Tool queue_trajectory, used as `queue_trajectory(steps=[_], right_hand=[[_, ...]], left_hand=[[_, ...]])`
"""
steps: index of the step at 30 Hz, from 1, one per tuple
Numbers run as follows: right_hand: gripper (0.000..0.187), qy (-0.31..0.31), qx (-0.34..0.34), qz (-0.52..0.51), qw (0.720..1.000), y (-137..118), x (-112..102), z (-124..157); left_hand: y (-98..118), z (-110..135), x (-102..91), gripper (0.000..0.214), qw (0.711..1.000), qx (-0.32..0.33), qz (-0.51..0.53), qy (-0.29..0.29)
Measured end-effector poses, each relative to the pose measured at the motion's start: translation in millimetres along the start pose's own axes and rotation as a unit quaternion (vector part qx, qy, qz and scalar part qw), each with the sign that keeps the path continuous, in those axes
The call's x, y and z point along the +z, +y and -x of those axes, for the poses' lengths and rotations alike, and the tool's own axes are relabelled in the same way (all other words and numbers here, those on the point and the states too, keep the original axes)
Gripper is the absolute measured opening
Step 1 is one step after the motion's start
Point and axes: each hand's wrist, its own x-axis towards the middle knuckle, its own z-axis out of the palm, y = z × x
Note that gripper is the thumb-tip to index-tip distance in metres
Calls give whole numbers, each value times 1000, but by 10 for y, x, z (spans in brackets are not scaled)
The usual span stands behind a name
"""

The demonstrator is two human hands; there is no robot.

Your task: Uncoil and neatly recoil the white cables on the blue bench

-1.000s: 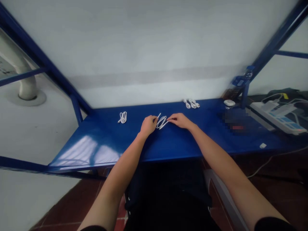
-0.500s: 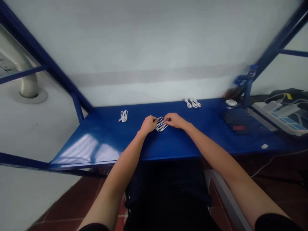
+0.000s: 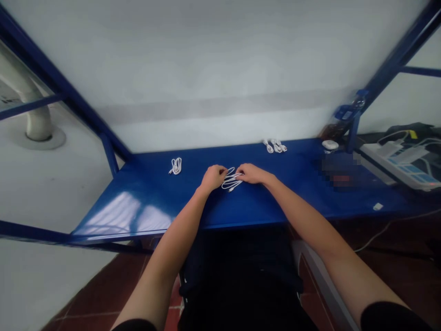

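Observation:
A looped white cable (image 3: 231,180) lies between my two hands on the blue table (image 3: 155,202). My left hand (image 3: 212,177) is closed and pinches the left side of the loops. My right hand (image 3: 251,173) is closed too and pinches the right side. The cable sits just above the table top near its middle.
One coiled white cable (image 3: 176,166) lies at the back left of the table, and a bunch of white cables (image 3: 274,147) at the back right. A small white object (image 3: 330,145) sits by a blue post, a power strip (image 3: 403,170) at far right, a small white piece (image 3: 378,206) near the front edge.
My right hand has moved left, close to my left hand, and the cable's loose end has been gathered into the loops between them.

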Motion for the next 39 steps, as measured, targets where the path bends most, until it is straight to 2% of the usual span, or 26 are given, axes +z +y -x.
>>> queue_trajectory(steps=[5,10,12,14,16,19,22,24,31,35,37,39], right_hand=[[14,38,-48,52,997,-2,83,57],[13,96,-90,18,991,28,154,95],[14,132,-113,-2,985,42,163,89],[13,166,-134,-23,977,61,170,71],[12,204,-144,-44,967,76,184,48],[12,277,-129,-72,949,70,226,16],[14,339,-104,-89,931,19,295,-5],[15,360,-93,-95,924,-26,343,-17],[17,416,-69,-117,899,-177,409,-33],[13,441,-29,-127,888,-234,410,0],[14,442,-9,-126,888,-233,411,20],[17,432,10,-118,894,-208,408,31]], left_hand=[[23,2,-6,29,1000,23,21,-6],[45,0,-16,31,997,16,68,-19],[49,-7,-18,35,994,5,106,-13],[62,-10,-19,35,982,-10,186,-15],[95,-4,-18,33,951,-39,306,-33],[184,26,-17,29,874,-102,470,-68],[278,64,1,30,811,-140,556,-117],[317,81,30,31,789,-153,579,-136],[339,85,153,36,785,-160,585,-127],[375,130,175,39,780,-118,594,-157],[392,158,187,41,800,-79,569,-176],[398,173,205,43,833,-45,523,-177]])
